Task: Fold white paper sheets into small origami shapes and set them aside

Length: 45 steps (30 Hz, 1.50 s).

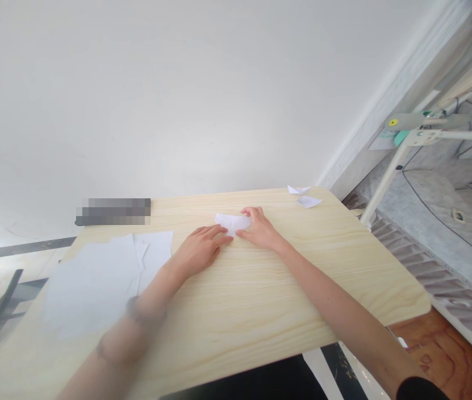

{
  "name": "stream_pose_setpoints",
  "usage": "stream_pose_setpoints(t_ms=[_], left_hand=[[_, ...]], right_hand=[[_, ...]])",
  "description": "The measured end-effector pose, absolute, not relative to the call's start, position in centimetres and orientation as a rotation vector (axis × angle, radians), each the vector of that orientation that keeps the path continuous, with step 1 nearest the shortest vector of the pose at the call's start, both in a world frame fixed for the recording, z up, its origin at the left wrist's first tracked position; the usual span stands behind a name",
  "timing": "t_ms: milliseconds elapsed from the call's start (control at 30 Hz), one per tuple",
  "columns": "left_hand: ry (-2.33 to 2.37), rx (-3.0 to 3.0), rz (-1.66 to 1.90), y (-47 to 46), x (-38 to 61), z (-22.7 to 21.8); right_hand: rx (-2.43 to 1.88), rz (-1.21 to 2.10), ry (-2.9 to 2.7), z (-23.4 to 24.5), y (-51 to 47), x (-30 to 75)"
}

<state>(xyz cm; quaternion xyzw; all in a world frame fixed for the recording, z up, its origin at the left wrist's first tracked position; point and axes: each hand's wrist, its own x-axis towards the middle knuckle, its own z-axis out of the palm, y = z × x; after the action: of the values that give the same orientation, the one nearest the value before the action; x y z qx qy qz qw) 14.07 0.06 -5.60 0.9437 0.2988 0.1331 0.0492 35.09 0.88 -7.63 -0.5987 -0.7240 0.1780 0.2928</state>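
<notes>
A small piece of folded white paper lies on the wooden table top, its long edge away from me and its lower end narrowing towards me. My left hand has its fingertips and thumb closed on the lower left edge of the folded paper. At the opposite end, my right hand grips the paper between a bent index finger and the thumb. Under the fingers, part of the folds is hidden. To the left, a spread of white paper sheets lies partly behind my left forearm.
Two folded paper pieces sit near the table's far right corner. A dark, pixelated flat object is at the far left edge. Behind the light wood table rises a white wall. A white metal frame and a grey sofa stand right.
</notes>
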Motion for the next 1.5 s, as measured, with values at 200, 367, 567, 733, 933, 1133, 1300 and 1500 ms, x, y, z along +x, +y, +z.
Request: stream_pose_setpoints(t_ms=[200,367,567,733,933,1133,1300,1500], left_hand=[[0.885,2.878,0.439,0.1,14.0,-5.7],[0.863,2.888,0.477,-0.1,14.1,-5.7],[0.920,2.726,0.584,0.1,14.4,-5.6],[1.148,2.667,0.686,0.8,14.1,-6.3],[1.246,2.702,0.565,0.9,13.8,-6.7],[1.236,2.635,0.638,1.1,13.8,-6.7],[1.188,2.579,0.683,1.2,13.7,-6.7],[1.225,2.480,0.667,1.7,13.6,-6.8]], right_hand=[[-1.539,0.651,-1.864,-7.4,1.5,36.6],[-1.545,0.479,-1.928,-7.4,0.9,36.0],[-1.639,0.214,-2.075,-7.4,-0.2,34.2],[-1.594,0.229,-2.130,-7.2,-0.5,33.9],[-1.515,0.321,-2.184,-7.2,-0.4,34.1],[-1.431,0.306,-2.166,-7.3,-0.4,34.3],[-1.469,0.306,-2.162,-7.4,-0.3,34.5],[-1.432,0.385,-2.150,-7.4,-0.1,34.6]])
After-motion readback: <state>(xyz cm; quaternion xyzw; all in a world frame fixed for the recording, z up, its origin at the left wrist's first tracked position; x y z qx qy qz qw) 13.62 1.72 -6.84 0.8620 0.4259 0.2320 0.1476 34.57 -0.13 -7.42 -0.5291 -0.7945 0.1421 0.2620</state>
